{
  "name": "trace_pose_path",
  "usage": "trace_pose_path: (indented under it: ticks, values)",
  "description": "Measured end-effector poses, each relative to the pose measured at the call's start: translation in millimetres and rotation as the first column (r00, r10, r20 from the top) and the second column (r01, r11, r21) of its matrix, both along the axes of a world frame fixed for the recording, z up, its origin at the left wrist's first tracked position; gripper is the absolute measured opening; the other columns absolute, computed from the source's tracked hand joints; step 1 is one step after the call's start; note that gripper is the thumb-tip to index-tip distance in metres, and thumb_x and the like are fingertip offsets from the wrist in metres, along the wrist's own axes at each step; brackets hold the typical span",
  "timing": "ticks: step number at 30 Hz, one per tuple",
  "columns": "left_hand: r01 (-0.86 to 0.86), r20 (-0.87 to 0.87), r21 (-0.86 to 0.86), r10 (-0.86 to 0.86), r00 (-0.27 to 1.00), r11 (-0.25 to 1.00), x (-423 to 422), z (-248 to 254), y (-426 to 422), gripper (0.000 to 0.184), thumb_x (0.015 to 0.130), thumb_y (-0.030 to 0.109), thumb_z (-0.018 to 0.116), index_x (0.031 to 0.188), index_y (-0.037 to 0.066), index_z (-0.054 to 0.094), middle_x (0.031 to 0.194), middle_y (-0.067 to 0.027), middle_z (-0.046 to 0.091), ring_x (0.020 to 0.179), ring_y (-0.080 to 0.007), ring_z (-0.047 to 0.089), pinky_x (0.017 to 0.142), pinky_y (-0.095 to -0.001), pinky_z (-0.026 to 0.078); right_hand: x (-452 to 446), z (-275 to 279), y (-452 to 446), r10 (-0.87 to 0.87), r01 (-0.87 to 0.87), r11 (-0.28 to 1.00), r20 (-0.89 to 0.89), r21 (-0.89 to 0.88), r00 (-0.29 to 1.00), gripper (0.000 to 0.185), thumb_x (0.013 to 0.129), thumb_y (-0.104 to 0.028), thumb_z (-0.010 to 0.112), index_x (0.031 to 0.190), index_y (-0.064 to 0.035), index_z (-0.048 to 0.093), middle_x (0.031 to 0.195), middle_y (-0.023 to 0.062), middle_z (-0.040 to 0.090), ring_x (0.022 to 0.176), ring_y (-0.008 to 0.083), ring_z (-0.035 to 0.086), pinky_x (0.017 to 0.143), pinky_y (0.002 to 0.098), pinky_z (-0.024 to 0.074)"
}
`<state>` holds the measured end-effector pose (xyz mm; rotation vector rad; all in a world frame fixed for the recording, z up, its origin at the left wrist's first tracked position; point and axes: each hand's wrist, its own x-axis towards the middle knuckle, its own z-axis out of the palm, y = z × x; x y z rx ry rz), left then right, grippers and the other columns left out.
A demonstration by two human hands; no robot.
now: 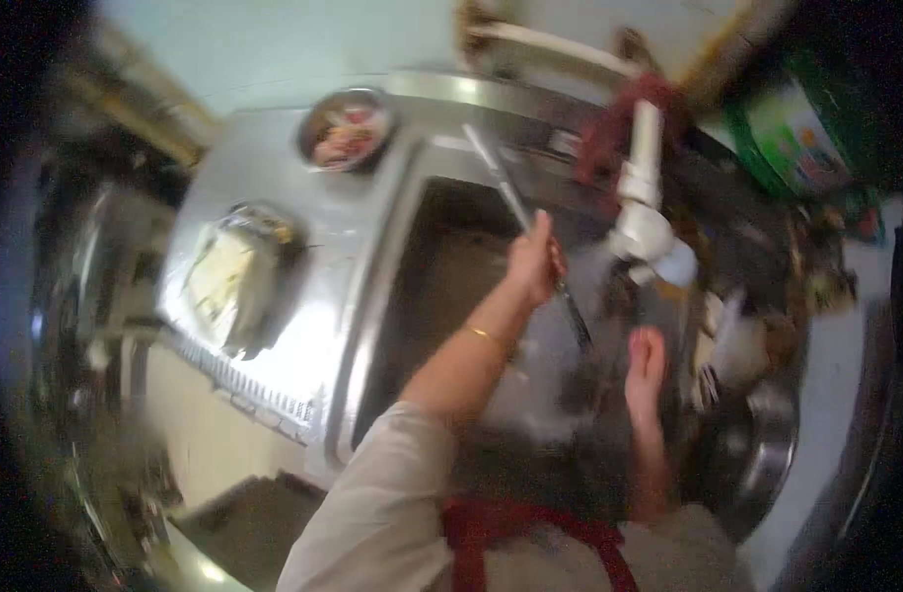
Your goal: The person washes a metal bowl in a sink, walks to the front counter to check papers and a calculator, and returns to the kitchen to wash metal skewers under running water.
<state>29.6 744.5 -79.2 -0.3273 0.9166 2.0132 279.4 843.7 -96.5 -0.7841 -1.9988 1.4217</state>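
My left hand (536,260) is closed around a long, thin, rod-like tool (496,168), held slanting over the sink (372,326). Its upper part is silver and its lower end dark; blur hides its exact kind. To the right, my right hand (646,357) is raised below the white tap (641,232), apart from the tool. That hand is seen narrow and smeared, so its finger posture is unclear, and no object shows in it.
On the steel drainboard left of the sink are a metal bowl of what looks like raw meat (348,136) and a pale plastic-wrapped bundle (232,276). A reddish cloth (609,128) hangs behind the tap. At right are a green container (801,128) and a metal bowl (767,444).
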Motion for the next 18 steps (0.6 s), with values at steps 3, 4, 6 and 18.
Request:
trace_pose_path:
  ticks: [3, 4, 6, 18]
  values:
    - [0.141, 0.133, 0.102, -0.154, 0.979, 0.985, 39.7, 22.6, 15.0, 0.034, 0.09, 0.044, 0.047, 0.076, 0.013, 0.046, 0.064, -0.0023, 0.047, 0.054, -0.0172, 0.046, 0.057, -0.0325, 0.046, -39.1, 106.5, -2.9, -0.102, 0.161, 0.967, -0.281, 0.195, 0.954, 0.012, 0.091, -0.009, 0.046, 0.093, 0.001, 0.051, 0.092, 0.009, 0.057, 0.087, 0.0155, 0.054, 0.079, 0.03, 0.0452]
    - [0.15, 0.171, 0.2, -0.185, 0.968, 0.968, 44.0, 15.8, 25.2, 0.036, 0.09, 0.045, 0.045, 0.078, 0.011, 0.048, 0.063, -0.0025, 0.047, 0.055, -0.0171, 0.047, 0.057, -0.0321, 0.046, -49.5, 140.2, -0.3, 0.055, 0.083, 0.926, -0.35, 0.368, 0.935, 0.012, 0.089, -0.008, 0.047, 0.094, 0.001, 0.052, 0.093, 0.0117, 0.058, 0.087, 0.0189, 0.056, 0.078, 0.0307, 0.0458]
    - [0.107, 0.212, 0.32, -0.181, 0.96, 0.942, 53.0, 15.4, 33.5, 0.038, 0.092, 0.045, 0.04, 0.086, 0.009, 0.051, 0.07, -0.0033, 0.051, 0.06, -0.0169, 0.05, 0.061, -0.0319, 0.048, -65.2, 197.3, 9.8, 0.251, -0.035, 0.593, -0.144, 0.805, 0.957, 0.015, 0.084, -0.004, 0.05, 0.098, -0.0001, 0.053, 0.099, 0.0146, 0.057, 0.089, 0.0245, 0.056, 0.079, 0.033, 0.0458]
    - [0.015, 0.157, 0.513, -0.111, 0.981, 0.858, 13.0, 32.6, 26.2, 0.04, 0.095, 0.041, 0.029, 0.12, 0.015, 0.045, 0.112, -0.005, 0.053, 0.1, -0.024, 0.051, 0.089, -0.0418, 0.042, -138.6, 278.5, -6.6, 0.273, -0.699, -0.065, 0.687, 0.712, 0.674, 0.039, 0.073, -0.008, 0.054, 0.111, -0.011, 0.054, 0.108, 0.0053, 0.055, 0.095, 0.0251, 0.055, 0.081, 0.0363, 0.0451]
